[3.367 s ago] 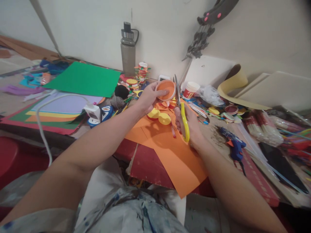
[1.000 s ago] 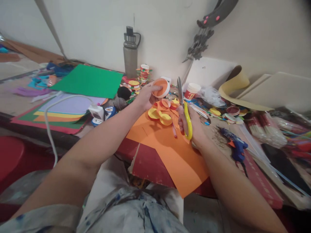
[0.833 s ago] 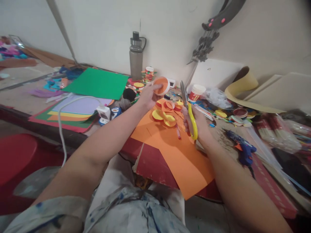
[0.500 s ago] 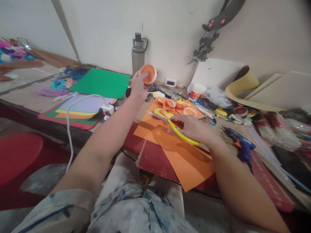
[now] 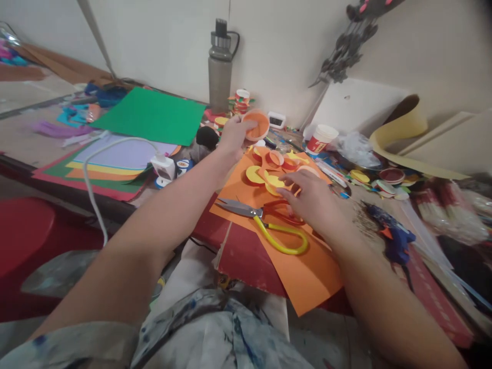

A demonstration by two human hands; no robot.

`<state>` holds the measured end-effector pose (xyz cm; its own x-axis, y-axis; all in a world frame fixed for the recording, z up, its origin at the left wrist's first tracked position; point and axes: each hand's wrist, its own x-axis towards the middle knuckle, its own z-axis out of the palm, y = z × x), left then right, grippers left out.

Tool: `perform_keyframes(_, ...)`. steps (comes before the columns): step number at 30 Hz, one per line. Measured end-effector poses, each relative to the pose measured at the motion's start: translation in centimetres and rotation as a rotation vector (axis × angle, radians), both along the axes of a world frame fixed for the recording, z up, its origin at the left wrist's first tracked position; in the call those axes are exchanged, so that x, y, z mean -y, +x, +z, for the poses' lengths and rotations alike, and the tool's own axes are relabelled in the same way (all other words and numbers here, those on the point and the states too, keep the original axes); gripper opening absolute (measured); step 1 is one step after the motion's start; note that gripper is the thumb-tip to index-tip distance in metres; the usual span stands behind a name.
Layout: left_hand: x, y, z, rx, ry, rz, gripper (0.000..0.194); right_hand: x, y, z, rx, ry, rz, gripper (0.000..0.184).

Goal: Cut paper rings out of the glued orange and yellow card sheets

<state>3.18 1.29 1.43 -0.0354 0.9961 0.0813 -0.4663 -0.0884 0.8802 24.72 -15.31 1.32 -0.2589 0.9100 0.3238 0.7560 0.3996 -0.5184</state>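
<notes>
My left hand (image 5: 232,138) grips a small round cup with an orange inside (image 5: 258,128), tilted so that its mouth faces me. My right hand (image 5: 309,193) is empty, its fingers bent and apart, just over some yellow paper circles (image 5: 255,175). Below those fingers lie scissors (image 5: 251,211) with one yellow and one red handle, their blades pointing left. They rest on sheets of orange paper (image 5: 307,277). Orange paper rings (image 5: 274,160) and other cut pieces are scattered behind the circles.
A grey bottle (image 5: 220,77) stands by the wall. Green paper (image 5: 154,115) and a coloured paper stack lie left, near a white plug (image 5: 163,166) with its cable. To the right are a paper cup (image 5: 321,139), a blue glue gun (image 5: 397,238) and curled yellow card (image 5: 403,138).
My right hand has let go of the scissors, which now lie on the orange paper, and has moved toward the yellow circles. My left hand has brought the cup slightly right and closer.
</notes>
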Motion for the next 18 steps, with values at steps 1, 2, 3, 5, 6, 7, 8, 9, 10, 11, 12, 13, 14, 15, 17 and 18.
perform_keyframes(1, 0.1, 0.2, -0.2, 0.006, -0.007, -0.016, 0.031, -0.7, 0.2, -0.8, 0.032, 0.039, -0.029, 0.02)
perform_keyframes(2, 0.1, 0.4, -0.4, 0.011, -0.013, -0.032, 0.031, -1.4, 0.3, -1.5, 0.062, 0.051, -0.039, 0.023)
perform_keyframes(3, 0.2, 0.5, -0.5, 0.012, -0.019, -0.045, 0.031, -1.9, 0.5, -2.0, 0.086, 0.044, -0.046, 0.023)
perform_keyframes(5, 0.5, 0.8, -0.6, 0.005, -0.028, -0.064, 0.032, -2.4, 0.5, -2.6, 0.115, 0.018, -0.053, 0.018)
perform_keyframes(6, 0.6, 0.9, -0.6, -0.001, -0.033, -0.068, 0.032, -2.5, 0.5, -2.6, 0.118, -0.001, -0.052, 0.015)
perform_keyframes(7, 0.7, 0.9, -0.5, -0.007, -0.035, -0.07, 0.032, -2.4, 0.4, -2.5, 0.117, -0.019, -0.047, 0.011)
perform_keyframes(8, 0.8, 0.9, -0.5, -0.012, -0.033, -0.073, 0.032, -2.4, 0.2, -2.4, 0.113, -0.037, -0.04, 0.009)
perform_keyframes(9, 0.9, 1.0, -0.4, -0.018, -0.029, -0.075, 0.032, -2.3, 0.1, -2.2, 0.108, -0.056, -0.032, 0.007)
perform_keyframes(10, 0.9, 1.0, -0.4, -0.024, -0.027, -0.076, 0.033, -2.2, 0.0, -2.1, 0.101, -0.069, -0.03, 0.007)
perform_keyframes(11, 0.9, 1.0, -0.4, -0.029, -0.024, -0.078, 0.033, -2.2, -0.1, -1.9, 0.092, -0.074, -0.035, 0.009)
perform_keyframes(12, 0.8, 1.0, -0.5, -0.032, -0.02, -0.079, 0.034, -2.2, -0.1, -1.8, 0.083, -0.07, -0.046, 0.01)
perform_keyframes(13, 0.7, 1.0, -0.6, -0.032, -0.018, -0.078, 0.035, -2.3, 0.0, -1.7, 0.072, -0.057, -0.064, 0.012)
perform_keyframes(14, 0.5, 1.0, -0.8, -0.028, -0.017, -0.072, 0.036, -2.4, 0.1, -1.7, 0.06, -0.034, -0.091, 0.013)
perform_keyframes(15, 0.3, 1.0, -1.0, -0.019, -0.014, -0.066, 0.037, -2.4, 0.3, -1.6, 0.045, -0.007, -0.12, 0.014)
perform_keyframes(17, -0.2, 1.0, -1.4, 0.005, 0.005, -0.081, 0.039, -2.6, 0.8, -1.3, 0.015, 0.039, -0.174, 0.013)
perform_keyframes(18, -0.4, 1.0, -1.6, 0.017, 0.017, -0.098, 0.039, -2.6, 1.0, -1.1, 0.001, 0.046, -0.191, 0.013)
